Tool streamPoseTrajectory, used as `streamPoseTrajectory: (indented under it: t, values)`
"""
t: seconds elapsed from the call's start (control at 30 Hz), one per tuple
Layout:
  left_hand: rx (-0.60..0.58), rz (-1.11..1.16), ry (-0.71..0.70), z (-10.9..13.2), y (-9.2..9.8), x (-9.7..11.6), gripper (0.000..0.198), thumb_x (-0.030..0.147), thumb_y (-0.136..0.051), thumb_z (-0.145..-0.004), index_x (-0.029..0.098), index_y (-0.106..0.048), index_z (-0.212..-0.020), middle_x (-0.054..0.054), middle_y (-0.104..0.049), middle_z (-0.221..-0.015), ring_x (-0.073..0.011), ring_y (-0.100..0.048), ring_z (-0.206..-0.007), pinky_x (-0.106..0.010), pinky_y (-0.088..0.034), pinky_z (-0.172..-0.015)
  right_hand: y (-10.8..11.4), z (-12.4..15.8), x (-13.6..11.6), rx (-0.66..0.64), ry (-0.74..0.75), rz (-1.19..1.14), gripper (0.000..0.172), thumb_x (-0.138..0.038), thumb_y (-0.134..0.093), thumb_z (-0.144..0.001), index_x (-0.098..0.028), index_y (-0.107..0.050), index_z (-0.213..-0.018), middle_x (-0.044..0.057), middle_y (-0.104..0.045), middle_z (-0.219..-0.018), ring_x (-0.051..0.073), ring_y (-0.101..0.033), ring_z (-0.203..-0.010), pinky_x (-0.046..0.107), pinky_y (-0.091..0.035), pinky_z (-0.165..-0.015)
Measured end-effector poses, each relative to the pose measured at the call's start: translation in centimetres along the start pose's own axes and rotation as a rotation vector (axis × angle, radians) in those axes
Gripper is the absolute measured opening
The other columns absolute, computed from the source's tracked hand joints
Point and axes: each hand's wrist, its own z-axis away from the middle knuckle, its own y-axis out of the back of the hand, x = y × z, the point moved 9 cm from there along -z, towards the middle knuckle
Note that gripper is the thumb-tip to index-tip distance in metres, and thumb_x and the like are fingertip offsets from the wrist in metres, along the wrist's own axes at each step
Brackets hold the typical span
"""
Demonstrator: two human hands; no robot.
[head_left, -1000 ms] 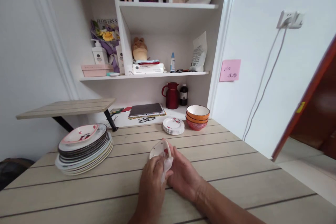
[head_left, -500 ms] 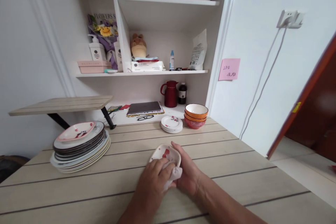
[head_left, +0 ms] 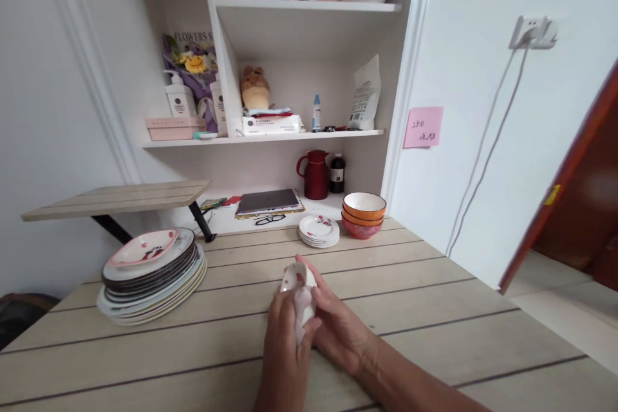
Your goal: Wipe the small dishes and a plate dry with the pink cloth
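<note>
A small white dish (head_left: 290, 278) with red decoration is held tilted up on its side above the table. My right hand (head_left: 338, 322) is closed around its right side and underside. My left hand (head_left: 282, 322) is closed on a pale cloth (head_left: 303, 304), which is pressed against the dish. Fingers and cloth cover much of the dish. Beyond the hands stand a short stack of small white floral plates (head_left: 319, 229) and a stack of bowls (head_left: 363, 214), orange above and red below.
A tall stack of plates (head_left: 152, 283), with a pink-rimmed dish (head_left: 143, 248) on top, stands at the left beside a raised wooden shelf (head_left: 120, 198). Behind are a laptop (head_left: 268, 200), glasses (head_left: 270, 220), a red jug (head_left: 315, 175) and a dark bottle (head_left: 337, 174).
The dish has turned from facing upward to a steep tilt on its side. My left hand has shifted with the cloth round the dish's edge. The view has moved slightly.
</note>
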Motion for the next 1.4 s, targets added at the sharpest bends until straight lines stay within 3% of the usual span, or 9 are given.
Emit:
streamPoseTrajectory:
  t: [0.13, 0.3, 0.57, 0.7, 0.83, 1.0, 1.17, 1.27, 1.4]
  values:
    - [-0.054, 0.005, 0.014, 0.0, -0.4, -1.2, 0.042, 0.025, -0.054, -0.091, 0.023, -0.045, -0.132, -0.014, -0.059, -0.123, -0.0261, -0.060, -0.114, -0.043, -0.056, -0.087, 1.1, -0.4, 1.2, 0.097, -0.016, -0.024, 0.053, -0.030, -0.076, -0.077, -0.030, -0.056, -0.125, -0.002, -0.069, -0.094, 0.015, -0.061, -0.078, 0.025, -0.045, -0.074]
    - [-0.142, -0.109, -0.157, -0.6, -0.6, 0.2, 0.054, 0.029, -0.066, -0.084, 0.021, -0.047, -0.133, -0.015, -0.060, -0.122, -0.0289, -0.061, -0.112, -0.045, -0.055, -0.089, 1.7, -0.8, 1.5, 0.106, -0.103, -0.081, 0.031, -0.045, -0.069, -0.081, -0.021, -0.067, -0.101, 0.000, -0.070, -0.080, 0.017, -0.061, -0.070, 0.028, -0.045, -0.069]
    - [-0.185, -0.282, -0.429, -1.0, -0.4, 3.1, 0.042, 0.033, -0.075, -0.076, 0.024, -0.062, -0.114, -0.009, -0.070, -0.109, -0.0278, -0.067, -0.096, -0.046, -0.056, -0.085, 1.5, -0.1, 2.0, 0.136, -0.376, -0.144, 0.053, -0.057, -0.050, -0.089, -0.007, -0.066, -0.089, 0.010, -0.071, -0.076, 0.018, -0.066, -0.069, 0.026, -0.047, -0.064]
    - [-0.111, -0.168, -0.258, -1.1, 0.7, 1.9, 0.031, 0.025, -0.058, -0.090, 0.023, -0.057, -0.121, -0.009, -0.068, -0.110, -0.0243, -0.065, -0.101, -0.041, -0.056, -0.085, 0.4, 0.0, 1.9, 0.065, -0.336, -0.157, 0.053, -0.064, -0.050, -0.087, -0.012, -0.064, -0.091, 0.005, -0.070, -0.078, 0.015, -0.063, -0.069, 0.023, -0.043, -0.059]
    - [-0.083, -0.030, -0.091, -1.1, 0.9, 0.6, 0.033, 0.024, -0.051, -0.093, 0.023, -0.052, -0.126, -0.009, -0.065, -0.109, -0.0221, -0.064, -0.102, -0.037, -0.057, -0.083, 0.0, -0.1, 1.2, 0.020, -0.166, -0.100, 0.038, -0.050, -0.065, -0.084, -0.022, -0.062, -0.109, 0.000, -0.069, -0.089, 0.014, -0.061, -0.079, 0.023, -0.043, -0.069]
    - [-0.091, 0.021, -0.052, -0.8, 0.1, -0.5, 0.030, 0.032, -0.050, -0.093, 0.019, -0.054, -0.121, -0.011, -0.064, -0.103, -0.0233, -0.065, -0.097, -0.039, -0.058, -0.081, 1.6, -0.3, 1.1, 0.110, -0.022, 0.059, 0.055, -0.044, -0.070, -0.082, -0.035, -0.048, -0.133, -0.002, -0.068, -0.103, 0.015, -0.061, -0.090, 0.027, -0.043, -0.080]
    - [-0.118, -0.059, -0.210, -0.8, -0.1, -0.2, 0.048, 0.043, -0.065, -0.083, 0.019, -0.054, -0.123, -0.013, -0.064, -0.110, -0.0275, -0.065, -0.100, -0.042, -0.058, -0.080, 2.1, -0.3, 2.3, 0.165, -0.118, 0.082, 0.052, -0.065, -0.056, -0.083, -0.018, -0.065, -0.104, 0.004, -0.070, -0.088, 0.018, -0.063, -0.082, 0.026, -0.045, -0.069]
    - [-0.155, -0.132, -0.295, -0.9, 0.0, 1.0, 0.048, 0.036, -0.076, -0.075, 0.021, -0.058, -0.118, -0.012, -0.064, -0.111, -0.0280, -0.065, -0.100, -0.043, -0.058, -0.081, 2.0, -0.2, 2.5, 0.177, -0.195, 0.045, 0.063, -0.075, -0.047, -0.081, -0.014, -0.066, -0.088, 0.005, -0.069, -0.076, 0.018, -0.064, -0.069, 0.025, -0.044, -0.059]
    - [-0.186, -0.206, -0.391, -0.8, 0.1, 3.2, 0.047, 0.026, -0.082, -0.067, 0.023, -0.063, -0.110, -0.010, -0.067, -0.110, -0.0287, -0.066, -0.096, -0.047, -0.058, -0.081, 2.0, 0.0, 2.6, 0.180, -0.304, -0.015, 0.072, -0.078, -0.045, -0.079, -0.010, -0.067, -0.088, 0.007, -0.070, -0.074, 0.017, -0.063, -0.064, 0.022, -0.041, -0.052]
